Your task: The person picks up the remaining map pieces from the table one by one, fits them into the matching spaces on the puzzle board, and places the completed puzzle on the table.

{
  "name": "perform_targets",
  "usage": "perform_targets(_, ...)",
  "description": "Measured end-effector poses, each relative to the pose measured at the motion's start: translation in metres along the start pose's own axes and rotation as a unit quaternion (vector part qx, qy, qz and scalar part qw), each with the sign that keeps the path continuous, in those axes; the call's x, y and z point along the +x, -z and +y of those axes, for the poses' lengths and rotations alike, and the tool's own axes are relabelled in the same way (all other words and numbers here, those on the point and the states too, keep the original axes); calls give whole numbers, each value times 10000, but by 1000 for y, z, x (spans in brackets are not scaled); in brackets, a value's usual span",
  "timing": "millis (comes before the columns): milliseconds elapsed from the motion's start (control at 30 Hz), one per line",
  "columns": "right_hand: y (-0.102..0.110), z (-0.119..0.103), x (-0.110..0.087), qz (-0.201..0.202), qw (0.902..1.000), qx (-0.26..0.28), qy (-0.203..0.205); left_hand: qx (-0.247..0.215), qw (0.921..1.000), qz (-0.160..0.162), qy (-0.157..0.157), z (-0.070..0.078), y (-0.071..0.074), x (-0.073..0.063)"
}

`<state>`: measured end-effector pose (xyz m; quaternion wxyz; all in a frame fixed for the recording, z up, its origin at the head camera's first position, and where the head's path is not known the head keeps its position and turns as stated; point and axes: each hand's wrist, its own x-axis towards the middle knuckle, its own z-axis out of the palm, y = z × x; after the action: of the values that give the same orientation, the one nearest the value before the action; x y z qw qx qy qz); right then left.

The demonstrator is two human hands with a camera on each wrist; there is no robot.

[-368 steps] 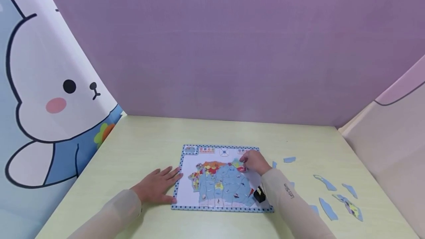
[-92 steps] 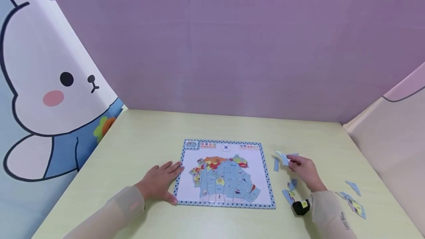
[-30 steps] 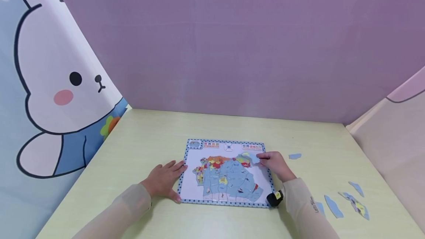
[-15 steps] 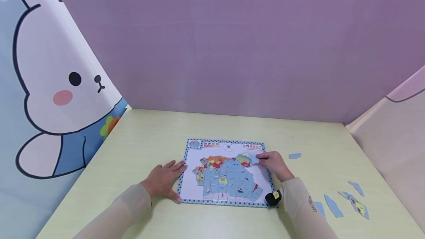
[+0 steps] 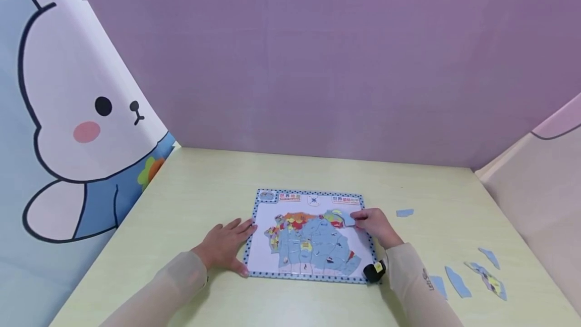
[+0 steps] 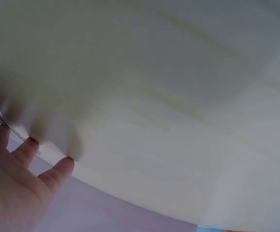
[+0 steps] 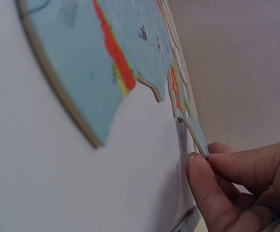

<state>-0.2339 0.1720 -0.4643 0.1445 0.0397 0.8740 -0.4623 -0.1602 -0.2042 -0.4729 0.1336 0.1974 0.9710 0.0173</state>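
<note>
My left hand [image 5: 222,247] rests with straight, spread fingers on the left edge of a white puzzle board [image 5: 262,246] with a blue dotted border. In the left wrist view its fingertips [image 6: 62,168] press on a pale surface. At the upper right of the assembled map pieces [image 5: 313,241], my right hand [image 5: 378,226] pinches a light blue puzzle piece [image 5: 347,219] between thumb and fingers. The right wrist view shows this thin piece [image 7: 198,137] tilted, its end right beside the red and yellow edge of a laid piece [image 7: 175,92].
Loose puzzle pieces lie on the table right of the board: a small blue one [image 5: 405,213] at the back, a long blue one [image 5: 458,282] and a colourful one [image 5: 489,280] nearer the front. A purple partition [image 5: 317,64] rises behind the table.
About three seconds ago the right hand held a piece over the table beside the board; it has since moved left onto the map. The last second shows hardly any motion, the left hand staying put.
</note>
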Motion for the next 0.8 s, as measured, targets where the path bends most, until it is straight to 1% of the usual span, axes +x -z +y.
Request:
perform_targets(200, 1, 1, 1, -4, 10000, -44, -74, 49, 10000, -28, -77, 1, 2, 2)
perform_targets(267, 1, 1, 2, -21, 10000, -65, -68, 56, 10000, -48, -46, 2, 3, 2)
perform_targets(367, 0, 1, 3, -23, 9998, -197, -21, 47, 9999, -105, 11, 2, 3, 1)
perform_targets(500, -3, 1, 6, 37, 9991, -415, -31, 37, 9999, -148, 0, 2, 3, -1)
perform_targets(800, -5, 2, 9, 66, 9974, -723, -29, 71, 9998, -185, -1, 1, 2, 1)
